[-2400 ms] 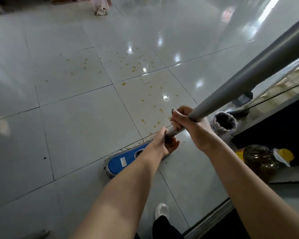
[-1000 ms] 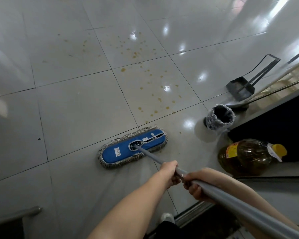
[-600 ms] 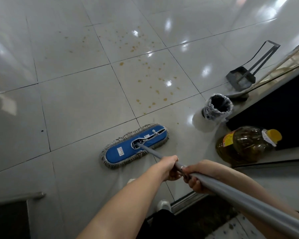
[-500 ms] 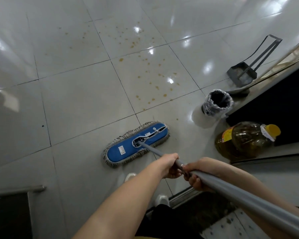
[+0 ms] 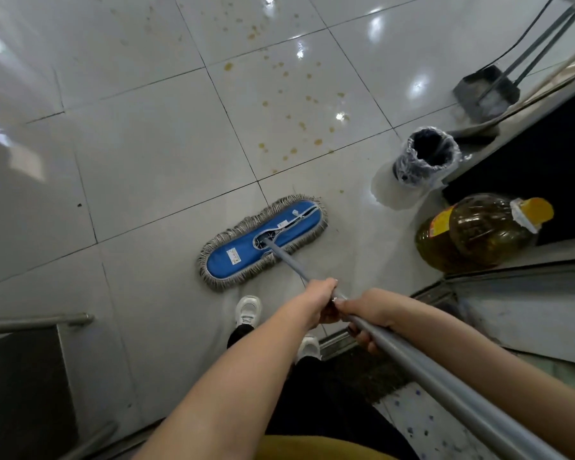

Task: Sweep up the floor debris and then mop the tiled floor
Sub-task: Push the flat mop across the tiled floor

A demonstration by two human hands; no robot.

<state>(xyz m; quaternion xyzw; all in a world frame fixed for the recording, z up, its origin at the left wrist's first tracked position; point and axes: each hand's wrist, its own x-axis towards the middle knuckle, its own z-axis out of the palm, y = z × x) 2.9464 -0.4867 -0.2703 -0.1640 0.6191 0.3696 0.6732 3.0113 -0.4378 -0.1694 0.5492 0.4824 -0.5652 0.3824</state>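
A person's left hand [image 5: 320,302] and right hand [image 5: 369,315] are both clenching the mop handle [image 5: 412,361], the mop head [image 5: 263,241] lying flat on the near tiles. Mopping is under way; the next push likely needs to reach the brown spots [image 5: 299,104] farther off.

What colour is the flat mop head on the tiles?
The mop head is blue on top with a grey fringe around its edge, seen clearly in the head view.

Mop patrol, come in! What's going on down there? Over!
Left hand and right hand both gripping mop handle. Mop head flat on tiles, short of the brown spots. Lined bin and oil jug off right.
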